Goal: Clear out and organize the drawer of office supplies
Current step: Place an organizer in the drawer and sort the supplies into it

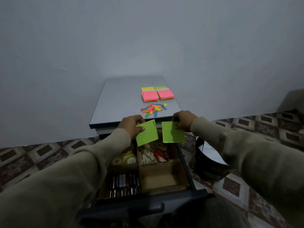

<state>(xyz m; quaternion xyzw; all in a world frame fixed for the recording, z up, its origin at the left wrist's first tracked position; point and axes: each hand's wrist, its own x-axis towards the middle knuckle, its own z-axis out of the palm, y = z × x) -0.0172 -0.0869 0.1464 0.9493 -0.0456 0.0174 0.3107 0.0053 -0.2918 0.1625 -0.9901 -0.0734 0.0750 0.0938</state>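
My left hand point(131, 127) pinches a green sticky-note pad point(147, 133) by its upper left edge. My right hand point(184, 120) pinches a second green sticky-note pad point(172, 132) by its upper right corner. Both pads hang side by side, apart, above the open drawer point(185, 162). The drawer's cardboard dividers hold tape rolls point(125, 159), scissors point(154, 154) and batteries point(123, 183); the front right compartment point(162, 176) has nothing in it.
On the grey cabinet top point(121, 102) lie pink and yellow-green sticky-note stacks point(157, 94) and a heap of several coloured paper strips point(153, 109). A black bin point(209, 160) stands right of the drawer on a patterned floor. A grey wall is behind.
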